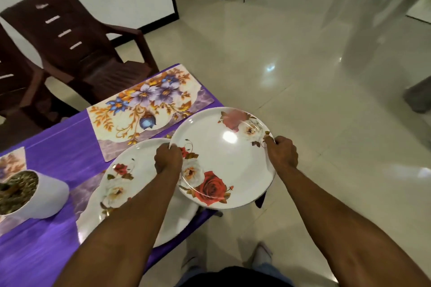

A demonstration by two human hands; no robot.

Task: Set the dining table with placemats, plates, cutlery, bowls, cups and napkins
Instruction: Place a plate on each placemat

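Observation:
I hold a white plate with red and white roses (224, 158) above the table's right corner, slightly tilted. My left hand (168, 157) grips its left rim and my right hand (282, 153) grips its right rim. A second rose plate (130, 184) lies lower down on the near placemat (85, 193), partly under my left forearm. A floral placemat (149, 109) with blue and purple flowers lies bare at the far side of the purple table (58, 147).
A white pot with dried plant matter (30, 193) stands at the left of the table. Part of another placemat (11, 163) shows at the left edge. Two dark brown plastic chairs (77, 39) stand behind the table. Glossy tiled floor (303, 77) stretches to the right.

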